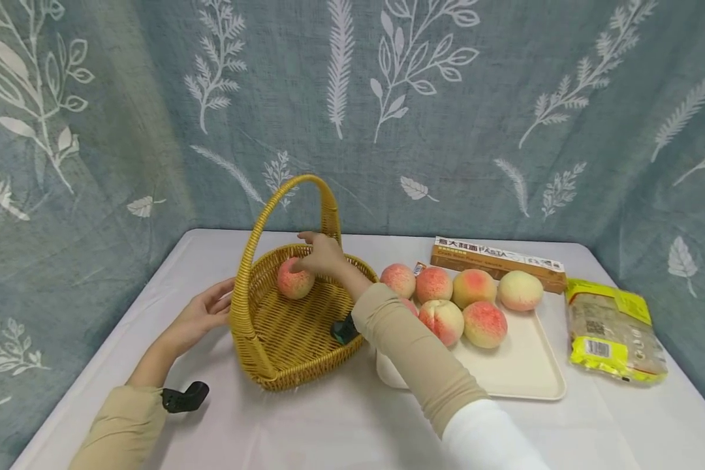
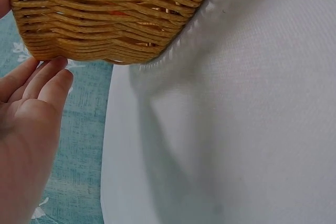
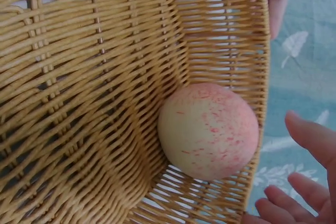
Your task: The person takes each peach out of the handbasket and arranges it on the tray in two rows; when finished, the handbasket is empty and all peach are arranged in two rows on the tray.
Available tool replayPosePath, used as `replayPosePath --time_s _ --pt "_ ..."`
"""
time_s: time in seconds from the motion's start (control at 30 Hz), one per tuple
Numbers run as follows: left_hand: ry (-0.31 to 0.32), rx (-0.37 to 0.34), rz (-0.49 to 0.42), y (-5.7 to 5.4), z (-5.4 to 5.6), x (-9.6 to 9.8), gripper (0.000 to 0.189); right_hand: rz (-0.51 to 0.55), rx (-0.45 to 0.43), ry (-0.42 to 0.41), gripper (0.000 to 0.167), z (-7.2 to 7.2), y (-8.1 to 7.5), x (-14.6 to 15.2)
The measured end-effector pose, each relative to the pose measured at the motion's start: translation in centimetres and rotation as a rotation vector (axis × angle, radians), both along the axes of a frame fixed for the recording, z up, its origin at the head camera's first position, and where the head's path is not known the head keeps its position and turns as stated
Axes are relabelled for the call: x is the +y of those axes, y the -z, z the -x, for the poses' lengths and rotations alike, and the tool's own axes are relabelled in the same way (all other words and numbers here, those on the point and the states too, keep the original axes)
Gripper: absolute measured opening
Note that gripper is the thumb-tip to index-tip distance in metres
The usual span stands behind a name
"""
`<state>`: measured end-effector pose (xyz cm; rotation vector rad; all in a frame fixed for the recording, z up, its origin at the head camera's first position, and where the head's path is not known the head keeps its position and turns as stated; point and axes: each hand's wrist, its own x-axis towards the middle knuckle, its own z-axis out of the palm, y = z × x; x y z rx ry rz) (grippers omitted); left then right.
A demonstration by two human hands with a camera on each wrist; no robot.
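Observation:
A wicker basket (image 1: 305,339) with a tall arched handle stands on the white table, one peach (image 1: 290,284) lying inside against its wall. My right hand (image 1: 323,254) is over the basket's far rim. In the right wrist view the hand (image 3: 302,190) has its thumb and fingers spread, apart from the peach (image 3: 208,131). At the basket's left side is my left hand (image 1: 202,313). Its extended fingertips touch the woven outside of the basket (image 2: 105,24) in the left wrist view, where the hand (image 2: 31,114) shows its palm.
Several peaches (image 1: 484,324) are gathered on and beside a cream tray (image 1: 540,365) to the right. Behind them lies a long pasta box (image 1: 499,264). A yellow-edged packet (image 1: 613,329) lies at the far right. A patterned curtain (image 1: 364,163) hangs behind the table.

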<state>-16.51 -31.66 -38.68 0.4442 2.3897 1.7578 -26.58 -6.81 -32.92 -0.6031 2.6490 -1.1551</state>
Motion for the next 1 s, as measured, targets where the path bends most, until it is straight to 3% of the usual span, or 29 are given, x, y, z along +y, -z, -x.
replayPosePath --time_s 0.27,0.4,0.57,0.73,0.87,1.0 --pt "0.002 -0.006 -0.002 0.1 0.0 0.2 0.075 -0.077 -0.069 -0.053 0.076 -0.1 0.6 -0.5" --pt "0.009 -0.009 0.003 0.1 0.3 0.3 0.075 -0.179 -0.075 -0.094 0.081 0.0 1.0 -0.9" --pt "0.013 -0.012 -0.004 0.2 0.4 0.2 0.076 -0.367 -0.008 -0.122 0.091 0.0 1.6 -2.1" --pt "0.013 -0.023 -0.036 0.2 0.2 0.0 0.076 -0.559 0.096 -0.086 0.084 -0.5 1.9 -3.1" --pt "0.012 -0.022 -0.045 0.1 0.1 -0.1 0.076 -0.597 0.107 -0.060 0.082 -0.8 1.8 -3.5" --pt "0.001 -0.028 -0.026 0.2 0.0 -0.2 0.076 -0.603 0.119 -0.093 0.080 -0.5 1.7 -3.5"
